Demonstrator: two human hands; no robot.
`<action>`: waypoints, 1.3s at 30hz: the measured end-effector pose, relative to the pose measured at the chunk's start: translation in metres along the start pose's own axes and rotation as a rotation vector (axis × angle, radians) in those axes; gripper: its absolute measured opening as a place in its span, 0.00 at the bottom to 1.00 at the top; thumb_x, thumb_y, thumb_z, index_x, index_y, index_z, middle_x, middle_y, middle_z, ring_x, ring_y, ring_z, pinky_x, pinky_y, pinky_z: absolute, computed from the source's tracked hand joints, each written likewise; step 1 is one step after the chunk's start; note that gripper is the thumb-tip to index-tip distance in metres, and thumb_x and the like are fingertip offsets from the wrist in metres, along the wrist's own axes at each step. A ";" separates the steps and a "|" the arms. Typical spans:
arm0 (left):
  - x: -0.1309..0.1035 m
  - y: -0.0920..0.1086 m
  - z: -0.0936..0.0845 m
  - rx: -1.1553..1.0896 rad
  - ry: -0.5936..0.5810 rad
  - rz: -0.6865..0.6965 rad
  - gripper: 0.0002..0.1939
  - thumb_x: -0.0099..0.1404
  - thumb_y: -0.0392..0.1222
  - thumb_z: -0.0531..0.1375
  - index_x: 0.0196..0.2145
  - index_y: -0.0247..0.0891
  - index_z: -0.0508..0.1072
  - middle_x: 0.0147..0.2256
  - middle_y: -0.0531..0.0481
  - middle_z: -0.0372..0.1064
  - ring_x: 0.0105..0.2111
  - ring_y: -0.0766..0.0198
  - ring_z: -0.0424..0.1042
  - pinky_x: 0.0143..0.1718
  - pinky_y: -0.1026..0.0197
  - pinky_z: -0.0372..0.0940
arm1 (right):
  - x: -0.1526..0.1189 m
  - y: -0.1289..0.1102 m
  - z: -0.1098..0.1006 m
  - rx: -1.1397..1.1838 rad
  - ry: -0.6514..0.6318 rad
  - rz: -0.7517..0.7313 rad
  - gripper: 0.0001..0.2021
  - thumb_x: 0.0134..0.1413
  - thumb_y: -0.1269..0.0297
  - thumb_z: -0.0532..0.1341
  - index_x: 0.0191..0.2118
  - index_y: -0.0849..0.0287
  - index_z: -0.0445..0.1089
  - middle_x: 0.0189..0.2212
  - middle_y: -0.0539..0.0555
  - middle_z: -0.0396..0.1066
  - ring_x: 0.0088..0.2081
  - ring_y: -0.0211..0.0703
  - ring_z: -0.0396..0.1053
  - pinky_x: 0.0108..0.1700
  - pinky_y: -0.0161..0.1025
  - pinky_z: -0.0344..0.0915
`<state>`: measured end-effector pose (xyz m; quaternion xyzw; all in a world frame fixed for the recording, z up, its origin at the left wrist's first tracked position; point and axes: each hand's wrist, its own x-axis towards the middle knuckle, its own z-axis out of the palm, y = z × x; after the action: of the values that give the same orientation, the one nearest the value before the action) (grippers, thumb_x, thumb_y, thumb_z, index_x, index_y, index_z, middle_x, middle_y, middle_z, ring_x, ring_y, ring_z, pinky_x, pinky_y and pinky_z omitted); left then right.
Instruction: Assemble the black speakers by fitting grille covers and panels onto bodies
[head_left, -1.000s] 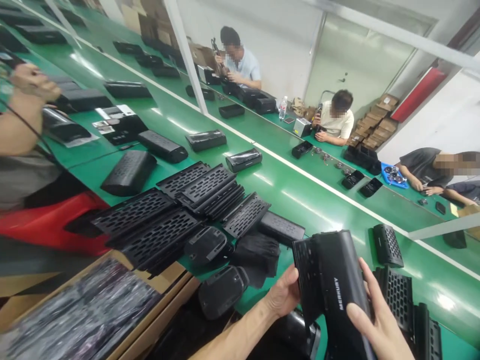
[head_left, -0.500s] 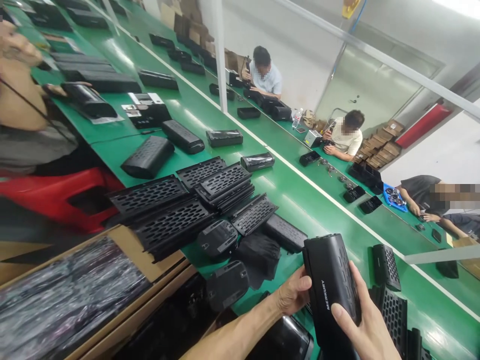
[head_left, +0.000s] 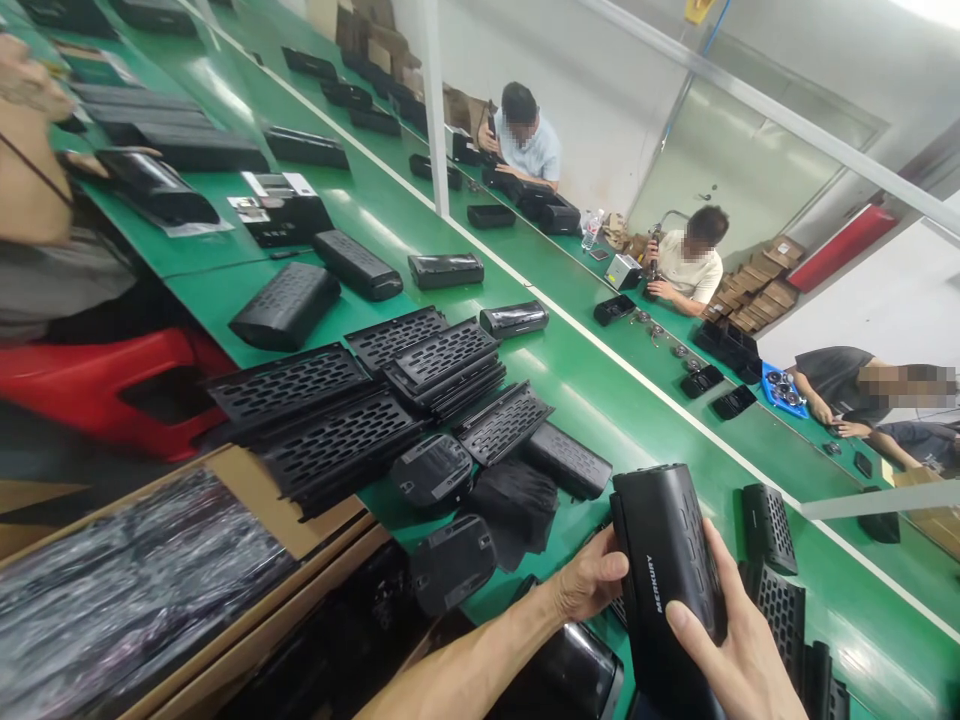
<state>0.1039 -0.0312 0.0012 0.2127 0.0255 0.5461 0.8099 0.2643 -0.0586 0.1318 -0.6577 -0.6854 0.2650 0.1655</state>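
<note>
A black speaker housing (head_left: 660, 560) with white MERKURY lettering stands tilted upright between my two hands, above the green bench. My left hand (head_left: 596, 575) is closed on its left edge, thumb against the side and the other fingers partly hidden behind. Around the right side wraps my right hand (head_left: 739, 625), with the thumb pressed on the front near the lettering. Left of the housing lie a dark cloth-like piece (head_left: 517, 510), rounded black end caps (head_left: 454, 560) and a perforated housing (head_left: 570, 460). Slotted black grille panels (head_left: 345, 440) are stacked farther left.
An open cardboard box (head_left: 300, 520) with plastic-wrapped items is at lower left, beside a red chair (head_left: 97, 380). More grilles (head_left: 780, 610) lie at right. A white post (head_left: 435, 110) rises from the green bench (head_left: 585, 350). Several people work along the far side; another sits at left.
The view has shifted slightly, so the bench things sit a little farther left and higher. Both hands keep their hold on the speaker housing, which has barely moved.
</note>
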 end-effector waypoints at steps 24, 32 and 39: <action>0.022 0.018 0.002 0.027 0.258 0.176 0.45 0.48 0.49 0.78 0.61 0.43 0.69 0.50 0.44 0.78 0.55 0.43 0.75 0.59 0.42 0.67 | -0.024 0.040 0.056 0.239 0.348 -0.074 0.58 0.54 0.44 0.70 0.76 0.50 0.30 0.75 0.66 0.37 0.74 0.72 0.43 0.69 0.69 0.53; 0.037 0.054 0.000 0.259 0.176 0.089 0.48 0.46 0.54 0.79 0.61 0.42 0.70 0.59 0.38 0.71 0.62 0.39 0.68 0.65 0.39 0.60 | -0.009 0.050 0.041 0.184 0.608 -0.246 0.39 0.52 0.52 0.73 0.65 0.50 0.56 0.67 0.63 0.59 0.67 0.68 0.58 0.67 0.71 0.52; 0.041 0.126 0.014 0.760 -0.128 0.029 0.57 0.43 0.40 0.80 0.70 0.44 0.63 0.70 0.41 0.57 0.70 0.34 0.54 0.72 0.41 0.46 | -0.030 0.055 0.009 0.268 0.448 -0.192 0.37 0.51 0.50 0.73 0.62 0.49 0.59 0.67 0.63 0.59 0.69 0.71 0.56 0.66 0.68 0.55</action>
<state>0.0137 0.0407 0.0688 0.5316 0.1724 0.4946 0.6656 0.3065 -0.0901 0.0965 -0.6043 -0.6497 0.1842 0.4228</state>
